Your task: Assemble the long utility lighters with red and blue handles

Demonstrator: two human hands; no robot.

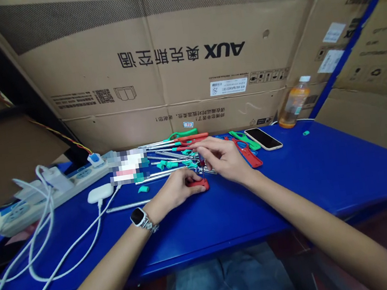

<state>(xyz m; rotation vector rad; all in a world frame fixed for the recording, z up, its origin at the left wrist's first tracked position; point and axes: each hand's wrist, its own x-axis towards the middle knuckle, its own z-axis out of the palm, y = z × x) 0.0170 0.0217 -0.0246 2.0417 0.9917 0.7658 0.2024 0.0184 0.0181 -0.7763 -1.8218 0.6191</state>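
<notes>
Left hand (175, 189) grips elongated red plastic piece (202, 184), lying crosswise | right hand (225, 158) pinches slim dark-red screwdriver-like tool (202, 162), near upright over its right end

The cardboard (175, 21) bears "AUX 奥克斯空调" and, lower down, "谢谢您!", all printed upside down.

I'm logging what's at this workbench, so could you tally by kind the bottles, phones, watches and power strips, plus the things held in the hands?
Bottles: 1
Phones: 1
Watches: 1
Power strips: 1
Red piece in the left hand: 1
Screwdriver-like tool in the right hand: 1
Total: 6
</notes>
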